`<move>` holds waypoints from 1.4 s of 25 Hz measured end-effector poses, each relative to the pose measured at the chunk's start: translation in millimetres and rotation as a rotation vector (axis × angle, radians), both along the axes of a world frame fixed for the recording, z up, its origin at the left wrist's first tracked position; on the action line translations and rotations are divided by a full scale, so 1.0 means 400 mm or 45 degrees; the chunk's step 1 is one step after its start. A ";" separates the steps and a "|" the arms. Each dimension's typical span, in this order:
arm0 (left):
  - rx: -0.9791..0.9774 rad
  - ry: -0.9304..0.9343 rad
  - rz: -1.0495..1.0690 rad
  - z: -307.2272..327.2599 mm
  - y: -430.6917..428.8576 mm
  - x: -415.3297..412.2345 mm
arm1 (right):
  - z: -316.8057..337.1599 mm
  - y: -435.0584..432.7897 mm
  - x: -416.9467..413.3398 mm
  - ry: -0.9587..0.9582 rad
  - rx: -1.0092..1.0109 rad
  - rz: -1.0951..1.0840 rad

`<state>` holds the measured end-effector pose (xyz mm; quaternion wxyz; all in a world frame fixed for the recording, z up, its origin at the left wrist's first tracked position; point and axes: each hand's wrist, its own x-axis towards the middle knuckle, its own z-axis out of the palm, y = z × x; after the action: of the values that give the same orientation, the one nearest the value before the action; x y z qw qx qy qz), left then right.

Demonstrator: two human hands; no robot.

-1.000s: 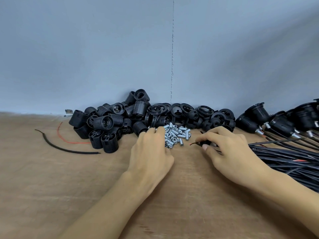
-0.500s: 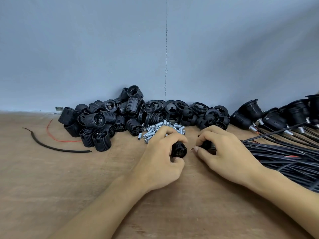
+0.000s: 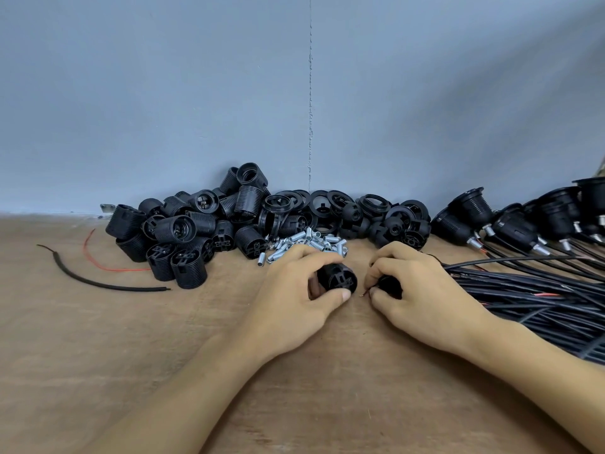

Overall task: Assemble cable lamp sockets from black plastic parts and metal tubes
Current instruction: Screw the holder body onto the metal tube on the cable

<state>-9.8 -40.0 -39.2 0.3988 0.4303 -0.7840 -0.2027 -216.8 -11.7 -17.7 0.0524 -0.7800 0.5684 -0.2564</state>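
Head view: left hand [image 3: 291, 299] curled round socket body [image 3: 337, 277], just above bench [image 3: 98, 355], in front of metal tubes [image 3: 307, 244]. Right hand [image 3: 419, 283] pinched black cap [image 3: 389, 285] beside bare wire end [image 3: 364, 293]. Body judged light, rigid; grip ribbed sides.

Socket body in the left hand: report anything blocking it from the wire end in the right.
Nothing visible does. The socket body in the left hand and the wire end pinched by the right hand face each other across bare table; the metal tubes lie behind.
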 end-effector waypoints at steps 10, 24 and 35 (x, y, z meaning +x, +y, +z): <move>-0.015 0.058 -0.075 0.014 0.015 -0.001 | 0.024 -0.003 -0.004 -0.445 -0.056 -0.090; -0.201 -0.041 -0.031 0.000 0.005 0.003 | 0.028 0.002 -0.009 -0.672 0.075 0.134; -0.271 0.006 -0.024 0.002 0.009 0.000 | 0.032 0.017 0.006 -0.579 0.085 0.246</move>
<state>-9.9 -36.2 -38.4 0.4422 0.3775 -0.8042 -0.1232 -214.6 -4.7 -5.0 0.2287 -0.7508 0.4731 -0.4002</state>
